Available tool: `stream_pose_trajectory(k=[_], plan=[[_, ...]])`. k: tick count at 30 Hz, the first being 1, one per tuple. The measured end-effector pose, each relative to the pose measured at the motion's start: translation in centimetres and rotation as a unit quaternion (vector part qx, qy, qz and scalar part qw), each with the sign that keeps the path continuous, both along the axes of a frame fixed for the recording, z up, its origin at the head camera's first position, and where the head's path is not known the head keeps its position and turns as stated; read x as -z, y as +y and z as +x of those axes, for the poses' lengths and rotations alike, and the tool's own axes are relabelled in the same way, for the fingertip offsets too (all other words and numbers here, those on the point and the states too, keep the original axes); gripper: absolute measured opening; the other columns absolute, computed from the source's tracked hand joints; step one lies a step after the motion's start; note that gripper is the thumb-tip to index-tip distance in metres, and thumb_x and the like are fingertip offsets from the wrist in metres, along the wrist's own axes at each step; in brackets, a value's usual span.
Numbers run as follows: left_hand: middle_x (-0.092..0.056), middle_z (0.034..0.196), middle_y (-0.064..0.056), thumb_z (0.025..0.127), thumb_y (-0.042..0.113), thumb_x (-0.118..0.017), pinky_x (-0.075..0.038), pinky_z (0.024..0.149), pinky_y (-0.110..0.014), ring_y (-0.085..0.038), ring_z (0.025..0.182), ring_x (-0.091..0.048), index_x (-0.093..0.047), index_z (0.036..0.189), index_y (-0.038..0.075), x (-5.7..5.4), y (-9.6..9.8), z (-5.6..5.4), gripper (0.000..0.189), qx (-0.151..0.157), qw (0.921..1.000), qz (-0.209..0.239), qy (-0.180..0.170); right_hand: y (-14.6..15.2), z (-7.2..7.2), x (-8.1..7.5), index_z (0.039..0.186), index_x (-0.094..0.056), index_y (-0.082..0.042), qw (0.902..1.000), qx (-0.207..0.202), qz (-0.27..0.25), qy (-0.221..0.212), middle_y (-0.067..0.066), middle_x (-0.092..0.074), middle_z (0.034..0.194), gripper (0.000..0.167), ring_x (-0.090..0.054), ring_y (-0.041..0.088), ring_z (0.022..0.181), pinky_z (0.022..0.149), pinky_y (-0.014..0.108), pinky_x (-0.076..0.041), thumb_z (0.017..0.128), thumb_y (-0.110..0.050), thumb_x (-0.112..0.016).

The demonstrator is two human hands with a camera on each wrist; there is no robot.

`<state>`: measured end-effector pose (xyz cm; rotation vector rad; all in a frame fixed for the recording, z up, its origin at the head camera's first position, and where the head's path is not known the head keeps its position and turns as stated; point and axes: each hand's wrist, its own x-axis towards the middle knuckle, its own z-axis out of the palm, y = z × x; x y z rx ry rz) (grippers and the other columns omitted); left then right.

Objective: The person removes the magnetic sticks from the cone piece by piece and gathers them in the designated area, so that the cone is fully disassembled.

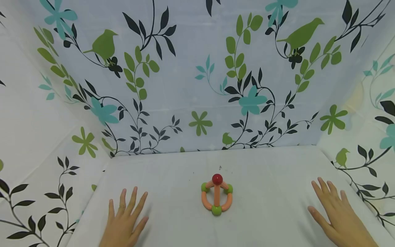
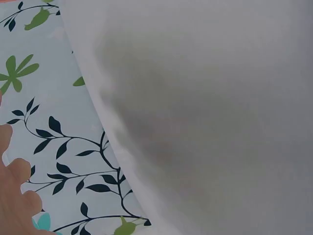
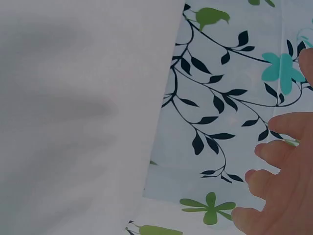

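Observation:
A ring-shaped toy (image 1: 217, 195) lies on the white table. Its ring has orange segments joined by green balls, and an orange bar across it ends in a red ball (image 1: 217, 179). To the left of the toy, my left hand (image 1: 124, 219) is spread with its fingers straight and nothing in it. Over on the right side, my right hand (image 1: 337, 214) is likewise spread and holds nothing. Both hands are well apart from the toy. In the wrist views only parts of the left hand (image 2: 17, 196) and right hand (image 3: 286, 181) show at the edges.
The white table surface (image 1: 172, 192) extends between and around the hands. Behind it hangs a pale cloth (image 1: 185, 85) printed with birds, leaves and flowers. The same print covers both sides. Small dark marks (image 1: 220, 167) are on the table behind the toy.

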<state>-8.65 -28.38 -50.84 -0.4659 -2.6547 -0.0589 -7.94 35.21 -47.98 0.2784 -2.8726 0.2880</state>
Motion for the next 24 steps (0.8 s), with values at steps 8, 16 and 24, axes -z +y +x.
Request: stream_pose_trajectory(k=[8, 16, 24], plan=[[-0.038, 0.167, -0.016, 0.106, 0.046, -0.054, 0.012, 0.129, -0.057, -0.012, 0.164, 0.005, -0.031, 0.165, 0.022, -0.7, 1.5, 0.0, 0.068, 0.009, 0.9988, 0.045, 0.016, -1.1, 0.1, -0.1, 0.166, -0.02, -0.006, 0.9987, 0.008, -0.049, 0.014, 0.031, -0.023, 0.168, 0.078, 0.01, 0.029, 0.164, 0.127, 0.046, 0.023, 0.106, -0.036, -0.059], [-0.056, 0.155, -0.013, 0.1, 0.03, -0.065, -0.007, 0.132, -0.055, -0.034, 0.151, -0.044, -0.043, 0.16, 0.021, -1.3, 3.1, 0.0, 0.065, -0.001, 0.991, 0.127, 0.043, -2.4, 0.4, 0.1, 0.16, -0.042, -0.013, 0.99, 0.018, -0.116, 0.078, 0.024, -0.048, 0.158, 0.064, -0.011, 0.0, 0.161, 0.129, 0.019, 0.006, 0.103, -0.029, -0.066], [-0.066, 0.145, -0.01, 0.098, 0.017, -0.071, -0.028, 0.119, -0.068, -0.039, 0.133, -0.061, -0.05, 0.156, 0.021, -1.3, 5.8, 0.0, 0.062, -0.008, 0.974, 0.226, 0.014, -4.6, 0.4, 0.0, 0.156, -0.05, -0.029, 0.978, 0.044, -0.186, 0.084, 0.016, -0.059, 0.151, 0.056, -0.029, -0.003, 0.155, 0.126, 0.012, -0.008, 0.103, -0.029, -0.067]])
